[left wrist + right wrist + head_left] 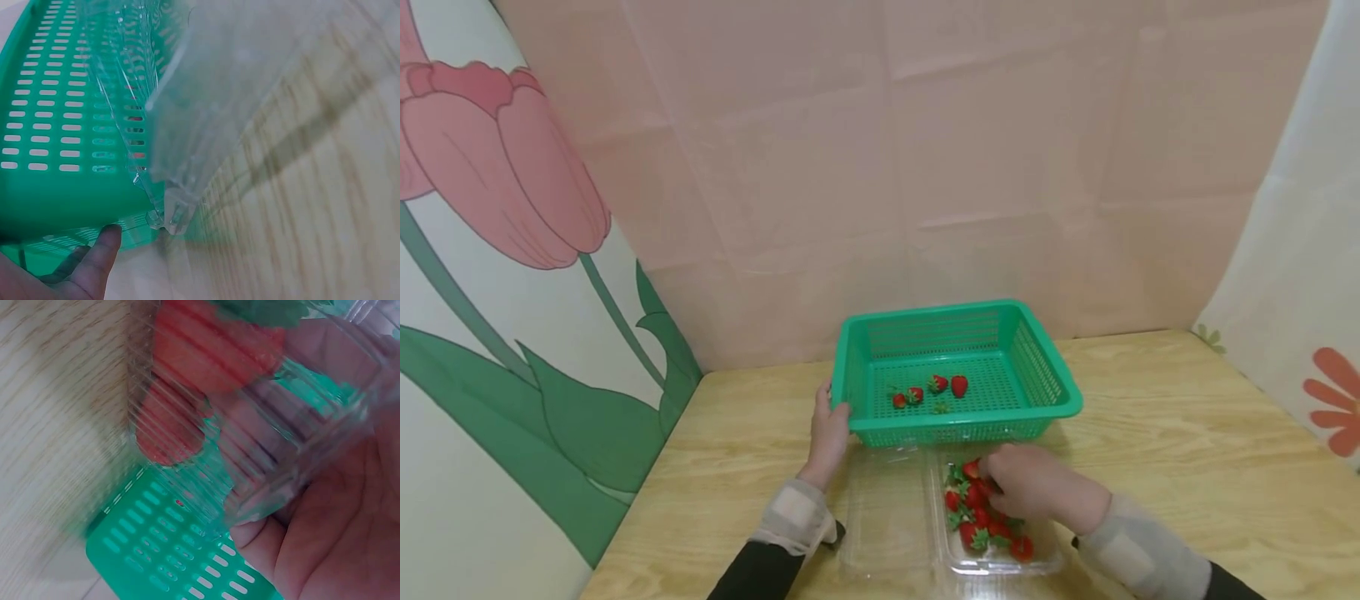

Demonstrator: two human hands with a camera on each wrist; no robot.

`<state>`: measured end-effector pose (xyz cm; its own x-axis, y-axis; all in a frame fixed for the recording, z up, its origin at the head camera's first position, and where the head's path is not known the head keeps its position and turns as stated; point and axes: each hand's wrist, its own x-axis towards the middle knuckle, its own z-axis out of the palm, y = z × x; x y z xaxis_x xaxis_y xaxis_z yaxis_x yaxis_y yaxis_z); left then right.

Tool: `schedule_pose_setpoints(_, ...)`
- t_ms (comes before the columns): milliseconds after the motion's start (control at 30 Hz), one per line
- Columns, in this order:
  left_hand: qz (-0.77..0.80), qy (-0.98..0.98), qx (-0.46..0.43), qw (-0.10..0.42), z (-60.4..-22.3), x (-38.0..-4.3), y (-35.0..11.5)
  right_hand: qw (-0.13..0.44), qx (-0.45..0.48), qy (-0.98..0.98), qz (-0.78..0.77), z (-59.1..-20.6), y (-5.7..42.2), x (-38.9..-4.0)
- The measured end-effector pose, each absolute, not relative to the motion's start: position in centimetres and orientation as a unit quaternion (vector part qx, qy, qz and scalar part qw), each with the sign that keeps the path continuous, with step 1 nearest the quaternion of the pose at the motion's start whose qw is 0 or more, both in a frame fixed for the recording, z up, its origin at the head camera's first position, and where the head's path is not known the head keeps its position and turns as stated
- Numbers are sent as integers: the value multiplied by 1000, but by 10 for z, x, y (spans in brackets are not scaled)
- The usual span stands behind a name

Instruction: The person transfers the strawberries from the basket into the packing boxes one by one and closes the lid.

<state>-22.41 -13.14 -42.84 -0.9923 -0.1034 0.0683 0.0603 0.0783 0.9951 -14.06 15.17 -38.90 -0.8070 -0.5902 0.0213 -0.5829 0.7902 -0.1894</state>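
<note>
Near the table's (1157, 433) front, the right hand (1036, 487) dips into an open clear box (1000, 570), fingers bent among leafy strawberries (974, 497); plastic blurs the wrist view, so I cannot tell whether they pinch one. Its clear lid (887, 517) lies opened out to the left. Just beyond, the left hand (829, 427) grips a green basket (970, 418) at its near left corner, thumb over the rim. Four loose berries (937, 383) rest on the basket floor, left of centre. For clean picking, I would take top berries first, lightly by the leafy end, squeezing little and keeping the basket steady.
</note>
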Motion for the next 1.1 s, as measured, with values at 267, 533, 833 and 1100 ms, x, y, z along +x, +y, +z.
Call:
schedule_pose_setpoints(267,-676,-734,10,65,-429,-224,-132,36,-317,941,-116,-386,153,-141)
schedule_pose_setpoints(533,-672,-737,-3,66,-432,-226,-133,52,-318,937,-137,-376,154,-139)
schedule_pose_setpoints(833,-684,-727,-10,64,-430,-227,-133,47,-326,936,-125,-354,157,-145)
schedule_pose_setpoints(1100,-679,-731,-8,66,-421,-221,-133,35,-335,936,-106,-308,153,-154)
